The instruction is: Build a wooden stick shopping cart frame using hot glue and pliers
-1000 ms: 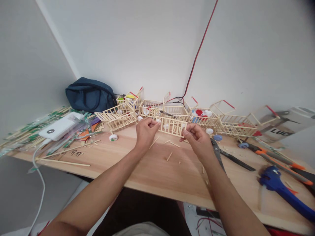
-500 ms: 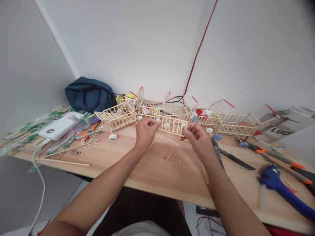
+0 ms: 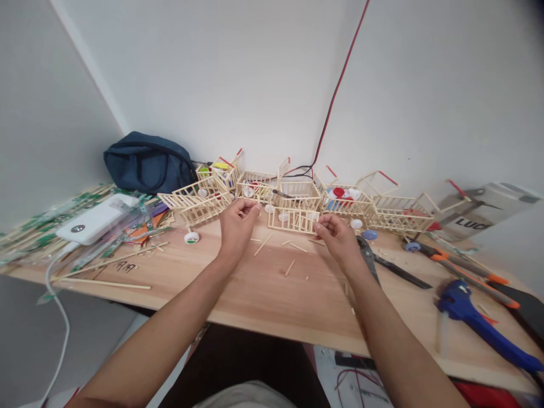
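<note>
A small frame of thin wooden sticks (image 3: 292, 220) stands on the wooden table (image 3: 263, 294) just in front of a row of similar stick baskets (image 3: 297, 195). My right hand (image 3: 336, 237) is curled at the frame's right end, thumb and fingertips pinching its corner. My left hand (image 3: 237, 225) hovers a little left of the frame and apart from it, fingers loosely bent with nothing between them. Loose stick pieces (image 3: 290, 267) lie on the table between my hands.
A dark blue bag (image 3: 147, 164) sits in the back left corner, beside a white power bank (image 3: 91, 221) and packets of sticks. Black shears (image 3: 382, 260), orange-handled pliers (image 3: 463, 266) and a blue tool (image 3: 480, 323) lie at right. A red cable (image 3: 335, 96) runs down the wall.
The stick frame has come down onto the table. My left hand has let go of its left end and drawn back to the left. My right hand stays at the right end.
</note>
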Tool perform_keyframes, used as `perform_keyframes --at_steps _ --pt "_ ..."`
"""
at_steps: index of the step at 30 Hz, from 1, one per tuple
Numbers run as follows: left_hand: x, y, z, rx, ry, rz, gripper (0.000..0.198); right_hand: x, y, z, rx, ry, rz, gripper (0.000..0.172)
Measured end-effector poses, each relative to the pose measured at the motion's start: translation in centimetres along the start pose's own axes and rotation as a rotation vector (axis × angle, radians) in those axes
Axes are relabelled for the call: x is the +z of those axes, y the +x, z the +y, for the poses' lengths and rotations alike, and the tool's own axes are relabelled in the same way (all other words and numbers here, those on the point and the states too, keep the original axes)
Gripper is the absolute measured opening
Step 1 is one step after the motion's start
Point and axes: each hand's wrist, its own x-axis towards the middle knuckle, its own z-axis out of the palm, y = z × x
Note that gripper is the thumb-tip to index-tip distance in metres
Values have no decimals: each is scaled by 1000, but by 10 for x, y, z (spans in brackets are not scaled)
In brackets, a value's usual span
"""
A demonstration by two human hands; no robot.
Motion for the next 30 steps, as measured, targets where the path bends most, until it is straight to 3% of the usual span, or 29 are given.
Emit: perform_keyframes --at_steps 15,30 --pt "-2 1 -4 -63 -41 -59 13 -2 5 22 -34 -499 105 15" --pt "-1 -1 -6 -148 -160 -130 15 -3 10 28 -25 -593 139 16"
